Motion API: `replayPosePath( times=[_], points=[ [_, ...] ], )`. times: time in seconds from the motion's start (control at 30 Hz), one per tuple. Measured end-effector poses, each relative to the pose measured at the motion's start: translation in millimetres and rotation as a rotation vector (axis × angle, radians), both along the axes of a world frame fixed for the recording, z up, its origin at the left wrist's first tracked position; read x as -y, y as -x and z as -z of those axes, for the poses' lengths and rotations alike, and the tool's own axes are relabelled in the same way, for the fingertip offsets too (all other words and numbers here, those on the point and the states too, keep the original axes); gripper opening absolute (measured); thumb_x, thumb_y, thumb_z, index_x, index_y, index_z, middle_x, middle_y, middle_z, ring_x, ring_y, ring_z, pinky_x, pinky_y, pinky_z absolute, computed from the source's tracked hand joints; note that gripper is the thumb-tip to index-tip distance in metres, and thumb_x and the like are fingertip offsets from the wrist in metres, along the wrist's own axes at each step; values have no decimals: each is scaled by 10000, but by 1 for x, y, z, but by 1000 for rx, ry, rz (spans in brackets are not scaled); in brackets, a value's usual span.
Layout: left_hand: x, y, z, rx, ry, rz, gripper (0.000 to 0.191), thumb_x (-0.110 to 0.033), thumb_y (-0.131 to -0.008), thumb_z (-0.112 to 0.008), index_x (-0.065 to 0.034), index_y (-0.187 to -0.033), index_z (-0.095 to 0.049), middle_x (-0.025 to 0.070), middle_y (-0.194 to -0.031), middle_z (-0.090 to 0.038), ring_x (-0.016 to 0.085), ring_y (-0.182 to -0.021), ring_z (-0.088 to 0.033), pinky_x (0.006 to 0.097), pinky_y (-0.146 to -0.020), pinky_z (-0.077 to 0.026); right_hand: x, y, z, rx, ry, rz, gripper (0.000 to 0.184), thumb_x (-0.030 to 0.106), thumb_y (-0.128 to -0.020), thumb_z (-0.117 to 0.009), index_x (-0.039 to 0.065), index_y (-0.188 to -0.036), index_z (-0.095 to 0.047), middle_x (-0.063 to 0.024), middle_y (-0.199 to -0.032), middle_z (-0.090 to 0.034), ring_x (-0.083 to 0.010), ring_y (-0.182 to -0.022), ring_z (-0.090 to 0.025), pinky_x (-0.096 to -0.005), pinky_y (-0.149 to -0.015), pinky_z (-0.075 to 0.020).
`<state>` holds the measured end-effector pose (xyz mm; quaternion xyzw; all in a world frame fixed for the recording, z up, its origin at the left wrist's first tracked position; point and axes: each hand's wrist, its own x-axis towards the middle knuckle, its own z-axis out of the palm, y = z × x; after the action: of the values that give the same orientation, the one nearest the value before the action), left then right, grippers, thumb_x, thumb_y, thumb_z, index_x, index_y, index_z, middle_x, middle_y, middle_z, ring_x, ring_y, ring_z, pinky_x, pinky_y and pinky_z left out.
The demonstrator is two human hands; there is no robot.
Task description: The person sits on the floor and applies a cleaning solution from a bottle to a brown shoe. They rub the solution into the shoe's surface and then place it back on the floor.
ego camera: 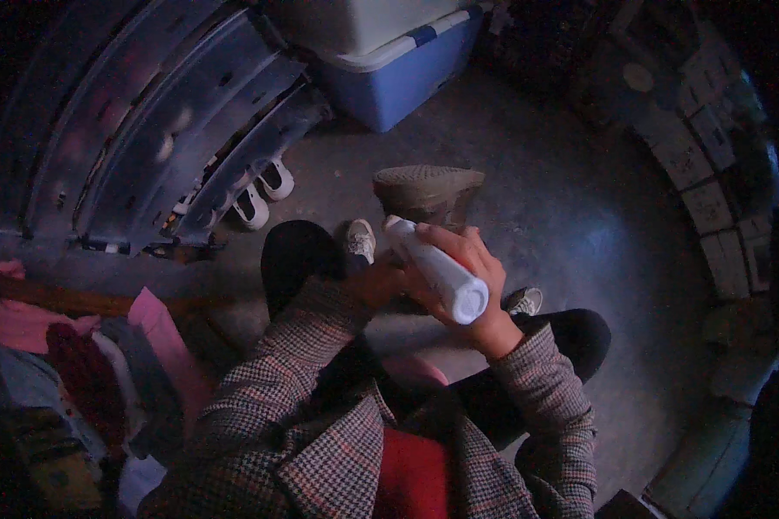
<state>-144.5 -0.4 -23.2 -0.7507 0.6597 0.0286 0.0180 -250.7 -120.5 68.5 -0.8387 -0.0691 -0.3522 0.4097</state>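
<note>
My right hand (pixel 474 259) is wrapped around a white plastic bottle (pixel 438 272), whose round base is tilted towards me and whose narrow end points away to the upper left. Just beyond that end is a brown shoe (pixel 428 188), with its patterned sole turned up and away; the bottle and my hands cover its lower part. My left hand (pixel 380 282) is close beside the bottle, below the shoe. Its fingers are dim and mostly hidden, so I cannot see what they grip.
White clogs (pixel 252 207) stand by a rack of translucent shelves (pixel 169 123) at left. A blue storage bin (pixel 402 81) is at the back. Clothes (pixel 91 376) hang at lower left. Boxes (pixel 701 194) line the right side. Between my knees is a pale object (pixel 457 363) with a pink edge.
</note>
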Motion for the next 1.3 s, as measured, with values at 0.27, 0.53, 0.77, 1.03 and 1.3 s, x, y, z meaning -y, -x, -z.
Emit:
replayPosePath(
  times=[0.27,0.53,0.77,1.03,1.3],
  points=[
    [13,-1,19,1492,36,183,481,-238,-1002,-510,-52,-1417,-353,127,-1429,-406,211,-1327,-401,381,-1137,-316,19,8,1,-105,-226,110,399,110,-755,-792,27,-1110,-629,-117,-1001,-655,-227,-846,-660,-315,-744,-518],
    [29,-1,31,1254,147,200,491,-271,-1039,-412,-55,-1459,-276,140,-1484,-335,226,-1355,-355,399,-1159,-276,30,4,11,-66,-500,154,334,112,-791,-759,-8,-1076,-632,-99,-1042,-652,-181,-914,-638,-301,-796,-508],
    [9,-4,32,1579,244,324,485,-263,-1041,-404,-49,-1457,-277,137,-1480,-342,227,-1346,-364,392,-1159,-272,14,9,-4,-95,-308,48,355,123,-766,-770,25,-1081,-639,-113,-1013,-653,-222,-897,-643,-315,-787,-503],
    [33,3,4,438,-17,89,396,-217,-1041,-388,-63,-1405,-398,173,-1422,-438,219,-1304,-464,343,-1092,-366,31,18,16,-150,-449,164,341,140,-779,-768,27,-1076,-644,-108,-1012,-661,-207,-893,-662,-327,-773,-520],
    [31,-4,-10,83,13,7,375,-196,-1038,-376,-44,-1378,-414,191,-1398,-460,227,-1300,-467,350,-1087,-368,28,6,14,-45,-97,39,458,106,-729,-800,66,-1148,-619,-147,-1034,-651,-302,-871,-656,-361,-747,-531]
  ],
)
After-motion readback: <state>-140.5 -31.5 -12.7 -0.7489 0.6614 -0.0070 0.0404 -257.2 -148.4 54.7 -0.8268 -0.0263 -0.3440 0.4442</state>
